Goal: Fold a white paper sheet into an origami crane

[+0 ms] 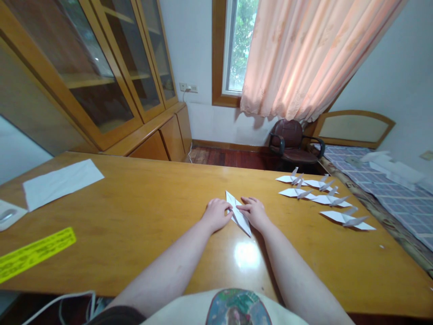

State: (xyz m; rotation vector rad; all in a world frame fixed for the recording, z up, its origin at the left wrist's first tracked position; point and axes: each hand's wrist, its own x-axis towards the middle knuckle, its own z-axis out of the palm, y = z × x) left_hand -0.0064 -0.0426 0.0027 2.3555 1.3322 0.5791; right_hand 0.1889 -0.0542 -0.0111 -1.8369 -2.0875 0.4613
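A narrow diamond of folded white paper (241,220) lies slanted on the table in front of me. My left hand (217,215) is at its left side, fingers curled and tips pressed on the paper's middle. From the other side my right hand (256,213) grips the paper's right edge, thumb and fingertips near the centre fold, one finger lifted a little away. Parts of the paper are hidden under the fingers. Several finished paper cranes stand to the right, the nearest paper crane (348,220) with its wings spread.
The wooden table (142,216) carries a white paper sheet (62,183) at the far left, beside a partly visible white object (10,214) and a yellow strip (37,255) with dark print. A brown armchair (291,140) stands past the far edge, a bed (379,189) at right.
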